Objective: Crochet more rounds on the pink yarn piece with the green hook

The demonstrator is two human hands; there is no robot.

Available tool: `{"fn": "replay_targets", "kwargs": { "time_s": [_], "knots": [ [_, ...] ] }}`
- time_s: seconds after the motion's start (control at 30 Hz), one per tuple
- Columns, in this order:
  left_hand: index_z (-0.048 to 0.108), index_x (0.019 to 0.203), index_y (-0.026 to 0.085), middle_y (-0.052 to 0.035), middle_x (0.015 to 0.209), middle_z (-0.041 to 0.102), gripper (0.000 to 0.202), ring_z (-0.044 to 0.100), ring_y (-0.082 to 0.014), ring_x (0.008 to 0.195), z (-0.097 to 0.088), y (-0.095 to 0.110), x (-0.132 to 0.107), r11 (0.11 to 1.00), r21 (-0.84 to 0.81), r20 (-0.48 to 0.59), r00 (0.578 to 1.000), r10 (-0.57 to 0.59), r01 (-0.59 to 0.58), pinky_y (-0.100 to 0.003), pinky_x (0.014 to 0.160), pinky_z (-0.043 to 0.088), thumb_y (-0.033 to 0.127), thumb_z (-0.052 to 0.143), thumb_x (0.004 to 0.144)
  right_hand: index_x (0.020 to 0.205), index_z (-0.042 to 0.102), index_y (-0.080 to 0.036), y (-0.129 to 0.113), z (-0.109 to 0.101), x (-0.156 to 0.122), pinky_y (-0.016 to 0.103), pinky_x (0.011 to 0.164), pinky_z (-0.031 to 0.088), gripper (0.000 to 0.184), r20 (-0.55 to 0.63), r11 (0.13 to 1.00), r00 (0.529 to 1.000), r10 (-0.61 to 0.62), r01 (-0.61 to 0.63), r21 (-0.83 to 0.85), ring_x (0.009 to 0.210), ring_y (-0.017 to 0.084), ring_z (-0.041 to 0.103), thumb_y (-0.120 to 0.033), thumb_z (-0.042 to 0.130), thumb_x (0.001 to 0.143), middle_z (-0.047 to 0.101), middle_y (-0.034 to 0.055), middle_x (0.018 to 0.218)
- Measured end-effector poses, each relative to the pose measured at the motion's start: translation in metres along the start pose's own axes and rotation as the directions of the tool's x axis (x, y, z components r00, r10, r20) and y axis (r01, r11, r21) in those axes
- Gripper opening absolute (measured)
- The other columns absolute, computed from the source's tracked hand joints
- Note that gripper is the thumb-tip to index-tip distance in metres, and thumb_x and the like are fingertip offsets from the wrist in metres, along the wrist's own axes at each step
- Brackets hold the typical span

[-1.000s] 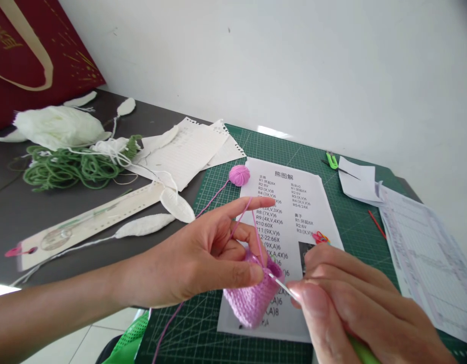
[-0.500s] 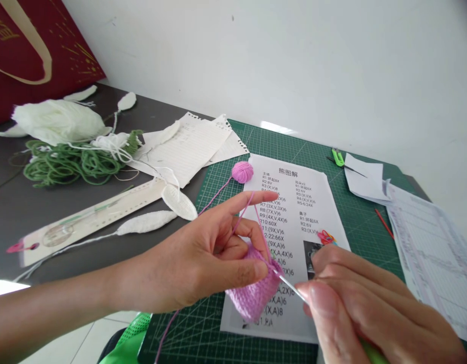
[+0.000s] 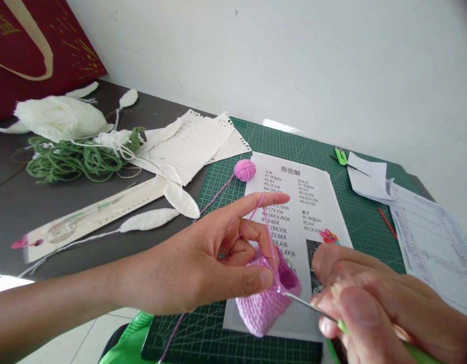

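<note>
My left hand (image 3: 218,253) pinches the edge of a pink crochet piece (image 3: 262,311) between thumb and fingers. Its index finger is stretched out, with pink yarn (image 3: 269,227) looped over it and running down to the stitches. In my right hand (image 3: 373,298) is a crochet hook (image 3: 309,306) with a metal shaft and a green handle. The hook's tip is at the edge of the piece, in the pink loops. A small green ring shows at the piece's opening. Behind my left hand, a pink yarn ball (image 3: 244,170) rests by the printed pattern sheet (image 3: 294,167).
A green cutting mat (image 3: 294,139) lies under the sheet. Green snips (image 3: 340,156), paper slips (image 3: 366,177), a red stick (image 3: 387,223) and colourful stitch markers (image 3: 329,236) are on the right. Left are white yarn (image 3: 62,119), green yarn (image 3: 78,159), white leaf shapes (image 3: 148,220) and a red bag (image 3: 25,45).
The crochet piece has turned so its opening shows more. My right hand has drawn back a little to the right and lower, showing more of the hook and its green handle.
</note>
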State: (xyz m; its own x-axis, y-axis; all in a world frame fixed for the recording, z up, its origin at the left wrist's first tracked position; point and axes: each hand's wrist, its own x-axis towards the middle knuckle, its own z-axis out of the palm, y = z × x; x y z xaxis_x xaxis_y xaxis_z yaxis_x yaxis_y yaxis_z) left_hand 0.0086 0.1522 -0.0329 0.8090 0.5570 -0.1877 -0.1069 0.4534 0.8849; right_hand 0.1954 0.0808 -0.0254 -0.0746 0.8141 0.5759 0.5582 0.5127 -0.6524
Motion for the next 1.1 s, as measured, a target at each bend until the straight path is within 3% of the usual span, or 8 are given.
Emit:
{"fn": "replay_targets", "kwargs": {
  "time_s": [0.1,0.27,0.37,0.6,0.73,0.87,0.97,1.1],
  "knots": [
    [0.037,0.152,0.031,0.0027,0.088,0.06,0.069,0.034,-0.0099,0.062,-0.001,0.002,0.0,0.998,-0.053,0.036,0.999,-0.022,0.024,-0.03,0.056,0.025,0.015,0.069,0.093,0.065,0.052,-0.021,0.004,0.005,-0.002,0.028,0.044,0.043,0.038,-0.019,1.0,1.0,0.015,-0.015,-0.011,0.042,0.009,0.044,-0.021,0.049,0.103,0.047,-0.0066,0.047],
    [0.041,0.151,0.03,0.0019,0.09,0.062,0.069,0.029,-0.0072,0.057,-0.002,0.002,-0.001,0.991,-0.124,0.058,0.997,-0.042,0.049,-0.026,0.052,0.026,0.012,0.07,0.091,0.065,0.049,-0.023,0.008,0.011,-0.01,0.031,0.067,0.054,0.044,-0.136,0.998,0.99,0.02,-0.028,-0.054,0.044,0.008,0.048,-0.041,0.048,0.105,0.052,-0.01,0.047],
    [0.042,0.15,0.029,0.0017,0.09,0.062,0.069,0.03,-0.0062,0.055,-0.001,0.001,0.0,0.985,-0.169,0.06,0.998,-0.034,0.043,-0.022,0.048,0.024,0.009,0.07,0.09,0.065,0.05,-0.022,0.008,0.011,-0.011,0.03,0.066,0.052,0.045,-0.146,0.998,0.989,0.006,-0.015,-0.06,0.044,0.007,0.045,-0.044,0.047,0.105,0.052,-0.0099,0.048],
    [0.047,0.148,0.03,0.0012,0.091,0.064,0.069,0.03,-0.0051,0.055,-0.004,-0.002,0.0,0.979,-0.196,0.092,0.995,-0.034,0.051,-0.021,0.051,0.027,0.005,0.071,0.088,0.071,0.054,-0.019,0.008,0.017,-0.007,0.03,0.058,0.046,0.036,-0.132,0.999,0.99,-0.044,0.041,-0.024,0.052,0.008,0.046,-0.034,0.051,0.104,0.055,-0.0056,0.057],
    [0.043,0.15,0.031,0.0006,0.093,0.063,0.069,0.034,-0.0054,0.058,-0.008,-0.003,0.002,0.981,-0.184,0.105,0.993,-0.047,0.066,-0.023,0.055,0.03,0.008,0.069,0.091,0.075,0.057,-0.016,0.008,0.021,-0.005,0.03,0.056,0.041,0.022,-0.066,0.996,0.995,-0.08,0.083,0.042,0.058,0.01,0.045,-0.013,0.055,0.097,0.056,-0.0016,0.062],
    [0.037,0.152,0.032,-0.0002,0.096,0.061,0.072,0.034,-0.0057,0.058,-0.007,-0.002,0.005,0.984,-0.161,0.145,0.988,-0.053,0.076,-0.023,0.053,0.027,0.017,0.073,0.092,0.069,0.048,-0.018,0.006,0.024,-0.003,0.027,0.054,0.038,0.028,-0.088,0.999,0.995,-0.047,0.048,0.013,0.058,0.008,0.04,-0.002,0.054,0.091,0.047,-0.0037,0.06],
    [0.037,0.152,0.032,0.0004,0.095,0.061,0.071,0.03,-0.0061,0.057,-0.002,-0.004,0.005,0.989,-0.141,0.068,0.997,-0.034,0.044,-0.026,0.054,0.024,0.019,0.073,0.092,0.066,0.043,-0.019,0.006,0.028,-0.003,0.027,0.051,0.033,0.033,-0.179,0.997,0.981,-0.068,0.061,-0.042,0.058,0.007,0.035,0.002,0.055,0.089,0.04,-0.0052,0.059],
    [0.033,0.154,0.035,0.0023,0.091,0.059,0.074,0.027,-0.0067,0.056,0.006,-0.011,0.007,0.995,-0.098,-0.008,1.0,-0.017,0.017,-0.029,0.054,0.021,0.025,0.074,0.093,0.065,0.046,-0.017,0.01,0.029,-0.006,0.03,0.055,0.037,0.034,-0.202,0.964,0.956,-0.215,0.175,-0.199,0.057,0.007,0.039,0.005,0.06,0.087,0.042,-0.0057,0.058]
  ]
}}
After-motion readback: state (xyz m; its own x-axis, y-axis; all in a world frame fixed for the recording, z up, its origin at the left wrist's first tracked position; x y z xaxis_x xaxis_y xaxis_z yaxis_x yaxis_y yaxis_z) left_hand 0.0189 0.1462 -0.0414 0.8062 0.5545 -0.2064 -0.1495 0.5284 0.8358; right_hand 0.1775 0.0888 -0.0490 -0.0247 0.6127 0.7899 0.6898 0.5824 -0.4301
